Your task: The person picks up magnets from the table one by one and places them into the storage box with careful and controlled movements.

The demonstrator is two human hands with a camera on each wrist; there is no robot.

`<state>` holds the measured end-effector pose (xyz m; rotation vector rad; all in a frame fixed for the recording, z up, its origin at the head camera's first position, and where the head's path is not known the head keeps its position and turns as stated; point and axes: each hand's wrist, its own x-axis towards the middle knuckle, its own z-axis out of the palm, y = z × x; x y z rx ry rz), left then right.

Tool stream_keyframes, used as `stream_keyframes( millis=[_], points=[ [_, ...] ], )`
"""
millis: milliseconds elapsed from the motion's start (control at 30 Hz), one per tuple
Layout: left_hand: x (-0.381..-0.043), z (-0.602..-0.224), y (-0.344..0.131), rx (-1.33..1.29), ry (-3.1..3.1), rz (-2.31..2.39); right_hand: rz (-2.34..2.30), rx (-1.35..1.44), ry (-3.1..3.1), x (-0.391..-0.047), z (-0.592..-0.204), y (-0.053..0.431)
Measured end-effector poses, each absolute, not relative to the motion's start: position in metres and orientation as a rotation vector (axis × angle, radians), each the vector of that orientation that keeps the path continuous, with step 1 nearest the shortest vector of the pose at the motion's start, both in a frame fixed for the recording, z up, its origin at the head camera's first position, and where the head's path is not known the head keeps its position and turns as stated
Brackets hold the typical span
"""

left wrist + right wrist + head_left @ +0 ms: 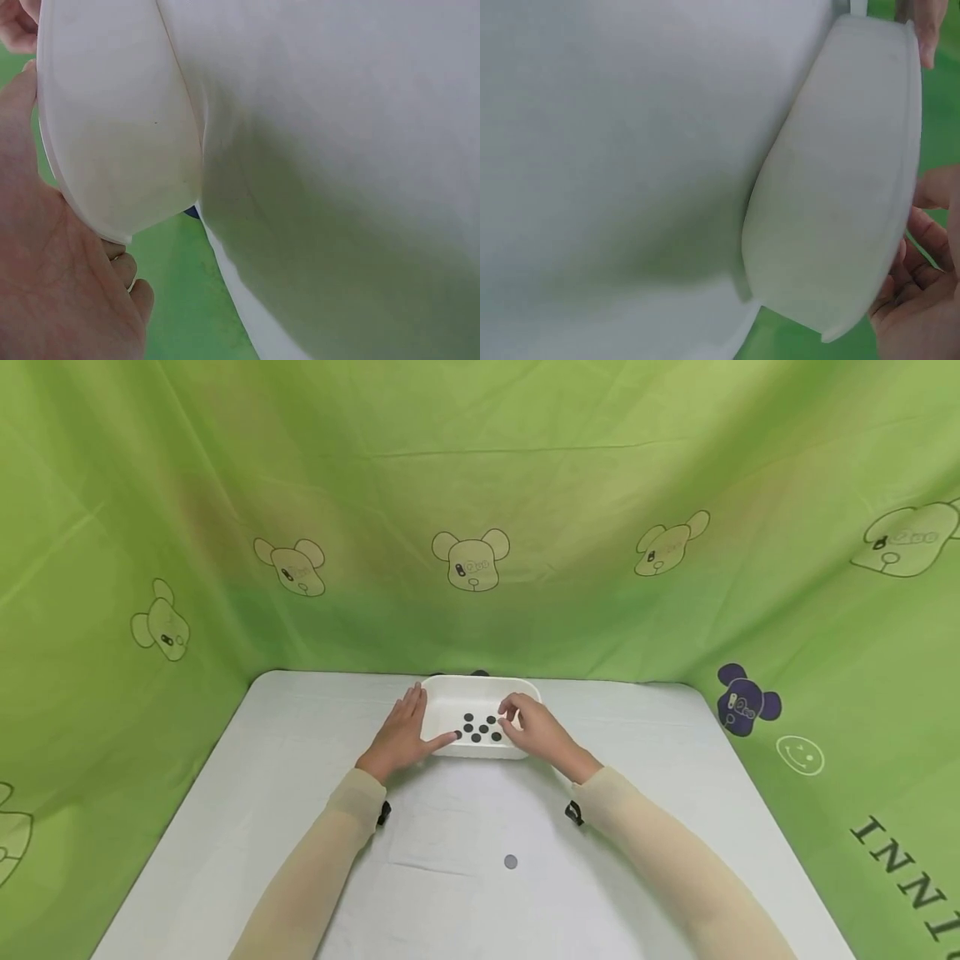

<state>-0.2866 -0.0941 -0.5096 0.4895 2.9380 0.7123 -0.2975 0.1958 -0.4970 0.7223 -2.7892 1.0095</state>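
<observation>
A white plastic tub (450, 687) with rounded corners stands at the far side of the table, and several small flat black discs (483, 729) lie scattered on its floor. My left hand (401, 735) rests on the tub's left end with straight fingers, its thumb reaching over the front rim beside one disc. Over the tub's right end hovers my right hand (538, 731), its fingers bent loosely and the thumb apart from the index finger; no disc shows between them. In the right wrist view, the tub's outer wall (832, 165) hides the discs.
A single grey disc (511, 862) lies on the white-covered table (450, 893), nearer to me. Dark shapes (480, 673) show just behind the tub's far rim. Green cloth (472, 635) with printed bear heads hangs around the back and sides.
</observation>
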Motion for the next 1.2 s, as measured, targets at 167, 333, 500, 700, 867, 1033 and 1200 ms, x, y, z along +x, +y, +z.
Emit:
stream_keyframes(
  millis=[167, 333, 500, 700, 867, 1033, 1200],
  points=[
    [-0.288, -0.511, -0.095, 0.508, 2.944, 0.674, 1.032, 0.747, -2.760, -0.276, -0.493, 0.201],
    [-0.288, -0.509, -0.094, 0.520, 2.950, 0.654, 1.017, 0.766, -2.761, -0.254, -0.492, 0.204],
    [-0.289, -0.510, -0.094, 0.523, 2.954, 0.641, 0.984, 0.844, -2.747, -0.233, -0.496, 0.205],
    [-0.289, -0.512, -0.095, 0.523, 2.959, 0.683, 0.996, 0.903, -2.767, -0.212, -0.499, 0.205],
    [-0.289, -0.512, -0.096, 0.527, 2.963, 0.669, 0.996, 0.925, -2.813, -0.200, -0.504, 0.208],
    [-0.289, -0.511, -0.095, 0.527, 2.954, 0.697, 1.038, 0.928, -2.893, -0.188, -0.513, 0.214],
    [-0.288, -0.512, -0.095, 0.520, 2.943, 0.710, 1.054, 0.930, -2.992, -0.176, -0.524, 0.219]
  ],
)
